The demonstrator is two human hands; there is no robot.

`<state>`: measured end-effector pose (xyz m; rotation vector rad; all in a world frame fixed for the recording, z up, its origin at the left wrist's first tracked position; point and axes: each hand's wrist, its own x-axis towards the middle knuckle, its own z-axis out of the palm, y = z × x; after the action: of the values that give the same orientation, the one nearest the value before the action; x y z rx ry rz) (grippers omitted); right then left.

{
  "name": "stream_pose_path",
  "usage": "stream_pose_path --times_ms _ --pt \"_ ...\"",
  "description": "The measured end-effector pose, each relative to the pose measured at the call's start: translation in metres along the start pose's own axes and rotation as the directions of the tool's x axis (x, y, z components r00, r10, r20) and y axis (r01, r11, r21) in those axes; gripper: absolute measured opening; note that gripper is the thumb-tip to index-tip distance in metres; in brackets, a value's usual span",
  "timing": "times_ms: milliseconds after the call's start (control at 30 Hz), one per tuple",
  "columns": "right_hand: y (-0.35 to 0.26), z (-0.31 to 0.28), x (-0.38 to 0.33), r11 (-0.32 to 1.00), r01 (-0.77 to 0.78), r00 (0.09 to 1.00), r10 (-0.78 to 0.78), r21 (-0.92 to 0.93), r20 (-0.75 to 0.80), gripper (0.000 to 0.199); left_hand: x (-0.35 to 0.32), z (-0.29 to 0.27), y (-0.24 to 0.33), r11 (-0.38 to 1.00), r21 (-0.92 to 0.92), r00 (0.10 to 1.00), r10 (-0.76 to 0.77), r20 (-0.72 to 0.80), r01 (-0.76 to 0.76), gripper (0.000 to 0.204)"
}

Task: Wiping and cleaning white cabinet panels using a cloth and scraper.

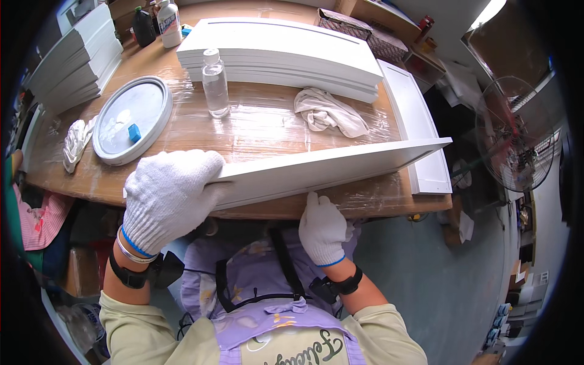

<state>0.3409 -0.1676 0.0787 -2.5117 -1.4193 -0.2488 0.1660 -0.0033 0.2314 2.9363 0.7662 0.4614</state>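
Note:
A long white panel (328, 170) with a raised rim stands tilted on its edge along the table's front. My left hand (173, 194), in a white knit glove with a blue cuff, is closed around its left end. Below the panel's lower edge is my right hand (322, 230), gloved the same way. Its fingers are curled in, with the index finger close to that edge; anything inside them is hidden. Behind the panel, a clear bottle of liquid (215, 85) stands upright, and a crumpled white cloth (328, 112) lies to its right.
A grey round lid (164, 115) holds a small blue block (134, 132). White panels are stacked at the back (274, 52) and left (79, 61). One white panel (410, 121) lies at the table's right edge. A fan (514, 131) stands beyond.

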Motion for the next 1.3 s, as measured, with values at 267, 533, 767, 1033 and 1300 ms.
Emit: stream_pose_path --times_ms 267,533,767,1033,1300 --pt "-0.051 0.008 -0.006 0.901 0.375 0.916 -0.396 0.220 0.063 0.025 0.000 0.001 -0.005 1.000 0.007 0.999 0.027 -0.035 -0.027 0.021" --pt "0.028 -0.019 0.021 0.861 0.457 0.889 -0.448 0.223 -0.092 0.015 0.001 0.005 -0.012 1.000 -0.007 1.000 0.027 -0.003 -0.027 0.022" --pt "-0.046 -0.001 0.021 0.671 0.672 0.713 -0.700 0.314 -0.030 0.012 0.000 0.006 -0.011 1.000 0.007 1.000 0.013 -0.022 -0.012 0.026" --pt "-0.111 0.010 0.027 0.619 0.716 0.644 -0.764 0.323 0.038 0.017 0.005 0.010 -0.007 0.998 0.042 0.992 0.060 -0.115 -0.055 0.032" --pt "0.028 0.003 0.021 0.761 0.495 0.868 -0.458 0.420 -0.193 0.009 0.013 0.007 -0.012 0.997 0.031 0.993 0.076 -0.090 -0.073 0.032"
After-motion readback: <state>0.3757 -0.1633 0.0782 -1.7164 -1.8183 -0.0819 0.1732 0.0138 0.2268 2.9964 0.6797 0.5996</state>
